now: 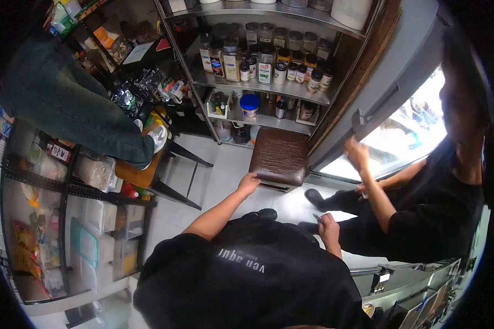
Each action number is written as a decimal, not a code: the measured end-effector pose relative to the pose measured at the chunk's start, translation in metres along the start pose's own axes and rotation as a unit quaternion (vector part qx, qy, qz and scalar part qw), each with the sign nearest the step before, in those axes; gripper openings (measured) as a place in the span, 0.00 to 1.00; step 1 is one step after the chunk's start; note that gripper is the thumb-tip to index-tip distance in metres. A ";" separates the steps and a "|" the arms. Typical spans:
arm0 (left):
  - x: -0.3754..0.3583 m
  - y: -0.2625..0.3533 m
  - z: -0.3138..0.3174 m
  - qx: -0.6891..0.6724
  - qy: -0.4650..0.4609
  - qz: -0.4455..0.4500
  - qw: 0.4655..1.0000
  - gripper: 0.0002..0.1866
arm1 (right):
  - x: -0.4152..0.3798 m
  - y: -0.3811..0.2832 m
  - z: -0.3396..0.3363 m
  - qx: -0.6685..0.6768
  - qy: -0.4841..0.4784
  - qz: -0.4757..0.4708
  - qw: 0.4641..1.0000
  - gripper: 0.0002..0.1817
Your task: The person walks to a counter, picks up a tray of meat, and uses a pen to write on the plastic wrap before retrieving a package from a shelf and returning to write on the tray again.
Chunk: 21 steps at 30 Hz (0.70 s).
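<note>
The clearest writing is on the black shirt (241,296) of the person at work, where "ven aquí" stands in pale letters, upside down from this view, with a smaller line next to it too fine to read. The left hand (247,185) is at the near left corner of the brown stool (280,156), its fingers drawn together against the edge; I cannot tell whether they grip underneath. That stool is on the pale floor, before the metal shelves (291,94) and beside the fridge (380,90). The right hand (329,229) has its fingers closed, pinching a small dark object (317,218) whose kind is unclear. On the shelves, the jars (264,70) carry white, green, yellow and blue labels, their words too small to make out; below them sits a tub (250,104) with a blue lid. At the right, a co-worker (428,214) in black raises a hand near the fridge. At the left, another person (77,118) has grey shoes (159,138) on a wooden chair (130,175).
</note>
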<state>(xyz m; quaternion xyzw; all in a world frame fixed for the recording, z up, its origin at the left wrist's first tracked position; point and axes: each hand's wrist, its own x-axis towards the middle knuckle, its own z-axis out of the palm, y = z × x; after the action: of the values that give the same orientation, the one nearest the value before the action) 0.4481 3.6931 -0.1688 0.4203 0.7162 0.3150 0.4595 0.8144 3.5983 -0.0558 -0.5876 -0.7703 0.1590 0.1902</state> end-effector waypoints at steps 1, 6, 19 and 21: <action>0.000 0.002 -0.001 0.010 0.009 -0.005 1.000 0.24 | 0.000 0.001 0.000 -0.002 -0.003 -0.004 1.000 0.06; 0.007 -0.010 0.000 0.040 0.016 -0.008 0.999 0.28 | 0.000 0.004 0.002 0.015 -0.003 -0.012 1.000 0.06; -0.004 -0.009 -0.001 0.023 -0.011 -0.024 0.999 0.25 | -0.002 0.009 0.008 0.040 0.025 -0.029 0.998 0.10; -0.009 -0.001 -0.003 0.021 -0.015 -0.025 0.999 0.25 | -0.002 0.008 0.005 0.038 0.014 -0.021 0.999 0.09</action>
<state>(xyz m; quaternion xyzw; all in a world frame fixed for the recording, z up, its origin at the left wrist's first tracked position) 0.4467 3.6846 -0.1647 0.4165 0.7261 0.2820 0.4688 0.8194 3.5983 -0.0638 -0.5658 -0.7732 0.1758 0.2263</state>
